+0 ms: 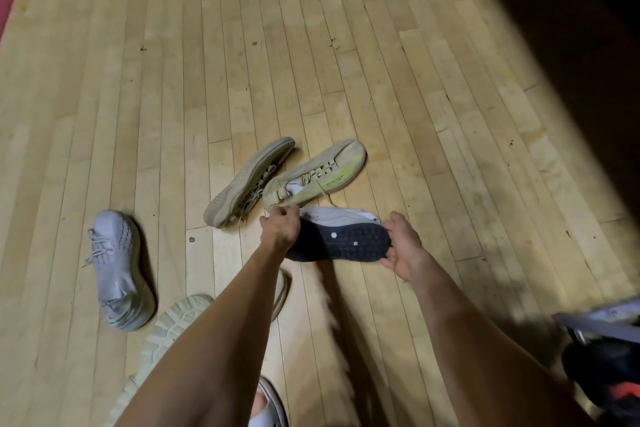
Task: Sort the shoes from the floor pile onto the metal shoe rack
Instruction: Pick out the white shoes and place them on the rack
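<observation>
One shoe, dark-soled [341, 241], is held off the floor [173, 80] between both hands, sole turned up toward the camera, white upper facing away. The left hand [280, 227] is curled over the heel end; the right hand [403, 251] is curled round the toe end, fingers wrapped under the edge. Each grip is thus closed on the shoe.

Remaining on the floor, listed:
- Tan pair: tan shoe on its side [249, 180], sole edge outward; second tan shoe [315, 177] with a lime stripe, just beside it, its heel near the left hand.
- Grey knit shoe [117, 267], upright, well apart to the left.
- Pale chunky shoe [176, 319], largely hidden under the left forearm.

At the lower right edge, a blurred grey bar with dark items [602, 340] is seen; whether it is the rack cannot be told.

Step judged in hand: pick-up of one shoe from the pile, done. Next move, as judged: the shoe is to be turned sole-down and carried to the rack, probably to the right, and set level on a shelf. Its mate is not seen among the shoes listed. Most of the pile is yet to be sorted.
</observation>
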`<state>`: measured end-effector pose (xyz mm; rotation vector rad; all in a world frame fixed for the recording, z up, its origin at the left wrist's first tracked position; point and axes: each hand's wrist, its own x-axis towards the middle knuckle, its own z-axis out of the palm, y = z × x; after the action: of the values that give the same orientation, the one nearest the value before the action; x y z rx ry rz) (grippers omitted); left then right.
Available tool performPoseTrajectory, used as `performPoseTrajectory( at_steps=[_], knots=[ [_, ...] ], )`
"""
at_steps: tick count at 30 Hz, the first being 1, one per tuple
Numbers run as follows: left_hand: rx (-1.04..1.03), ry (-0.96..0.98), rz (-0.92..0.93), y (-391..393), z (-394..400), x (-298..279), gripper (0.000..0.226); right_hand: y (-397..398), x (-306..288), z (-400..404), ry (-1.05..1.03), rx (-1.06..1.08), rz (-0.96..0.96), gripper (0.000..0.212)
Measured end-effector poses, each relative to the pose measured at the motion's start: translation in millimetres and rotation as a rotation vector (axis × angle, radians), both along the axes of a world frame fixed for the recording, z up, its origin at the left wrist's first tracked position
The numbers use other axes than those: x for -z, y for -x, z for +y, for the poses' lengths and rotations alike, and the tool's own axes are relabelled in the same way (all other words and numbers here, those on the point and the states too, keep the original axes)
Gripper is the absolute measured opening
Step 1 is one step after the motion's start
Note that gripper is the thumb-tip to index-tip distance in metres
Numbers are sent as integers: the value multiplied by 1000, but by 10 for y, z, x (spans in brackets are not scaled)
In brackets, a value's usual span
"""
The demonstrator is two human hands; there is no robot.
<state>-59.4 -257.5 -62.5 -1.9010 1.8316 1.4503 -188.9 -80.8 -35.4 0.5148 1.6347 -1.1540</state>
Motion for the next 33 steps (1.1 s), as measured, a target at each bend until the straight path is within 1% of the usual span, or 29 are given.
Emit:
performPoseTrajectory(
  at_steps=[2, 4, 7, 8, 10, 11, 12, 14, 16, 18, 19, 22, 24, 25, 27, 28, 29, 31, 33],
  knots=[
    [12, 4, -20, -45, -57, -23, 73, -5, 16, 48, 19, 56, 6, 39],
    [29, 9, -18, -127, -91, -33, 64, -24, 28, 69, 8, 101, 21, 43],
    [-10, 25, -63, -273, -103, 36, 62, -117, 52, 35, -32, 124, 33, 46],
    [-38, 38, -90, -309, -99, 64, 58, -152, 141, 36, -49, 128, 18, 53],
    [-182, 82, -90, -358, -23, 4, 36, -221, 373, 41, -104, 140, -36, 70],
    [-269, 94, -55, -387, 30, -44, 25, -268, 456, 43, -127, 132, -57, 74],
    [-349, 107, 3, -428, 78, -69, 19, -306, 520, 49, -133, 111, -80, 73],
    [-466, 93, 119, -518, 167, -103, 22, -416, 314, -7, -126, 27, -105, 65],
    [-582, 44, 234, -586, 203, -118, 28, -485, 186, -39, -96, -43, -114, 62],
    [-688, -57, 348, -582, 159, -176, 33, -516, 99, -29, -28, -84, -129, 62],
    [-705, -133, 413, -546, 138, -257, 32, -521, 92, -1, 2, -89, -128, 61],
    [-620, -330, 596, -376, 124, -514, 27, -573, -48, 155, 84, -107, -98, 58],
    [-556, -393, 642, -261, 166, -683, 26, -659, -122, 304, 121, -119, -63, 56],
    [-510, -421, 654, -212, 209, -777, 26, -703, -194, 395, 108, -130, -16, 55],
    [-392, -469, 670, -126, 305, -939, 37, -759, -429, 575, 83, -121, 110, 45],
    [-338, -484, 680, -82, 367, -1026, 43, -774, -558, 660, 101, -108, 164, 39],
    [-294, -498, 694, -40, 444, -1139, 43, -785, -706, 741, 135, -99, 207, 36],
    [-258, -535, 739, 45, 630, -1388, 33, -777, -1005, 925, 160, -85, 279, 30],
    [-233, -574, 782, 142, 847, -1676, 26, -764, -1268, 1112, 119, -32, 349, 27]
  ],
)
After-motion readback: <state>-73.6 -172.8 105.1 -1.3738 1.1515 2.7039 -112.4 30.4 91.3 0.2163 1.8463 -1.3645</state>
